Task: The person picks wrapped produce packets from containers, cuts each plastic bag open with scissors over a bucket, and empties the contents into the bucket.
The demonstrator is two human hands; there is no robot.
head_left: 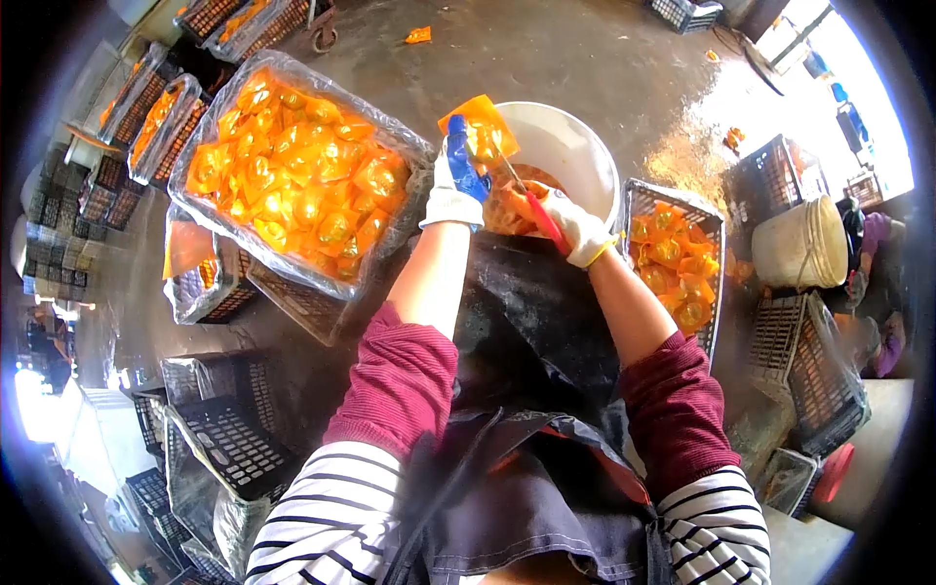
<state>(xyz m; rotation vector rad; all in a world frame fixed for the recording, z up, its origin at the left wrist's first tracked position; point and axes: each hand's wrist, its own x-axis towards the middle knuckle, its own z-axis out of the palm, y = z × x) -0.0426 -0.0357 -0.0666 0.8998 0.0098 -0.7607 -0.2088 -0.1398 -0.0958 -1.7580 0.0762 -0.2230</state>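
Observation:
My left hand (456, 177), in a white glove with blue-coated fingers, grips an orange plastic packet (485, 125) over the near left rim of a white bucket (583, 146). My right hand (575, 226), in a white glove with pale orange stains, is closed around a red-handled tool (548, 224). Its thin metal end reaches to the packet; whether it is a knife or scissors I cannot tell. Reddish-orange contents show inside the bucket, partly hidden by my hands.
At left, a plastic-lined crate (302, 185) is heaped with similar orange packets. Another crate (717, 263) of packets stands right of the bucket. Stacked black crates (234, 439) sit at lower left. A cream bucket (799, 244) stands at right, near another person's purple sleeve (889, 351).

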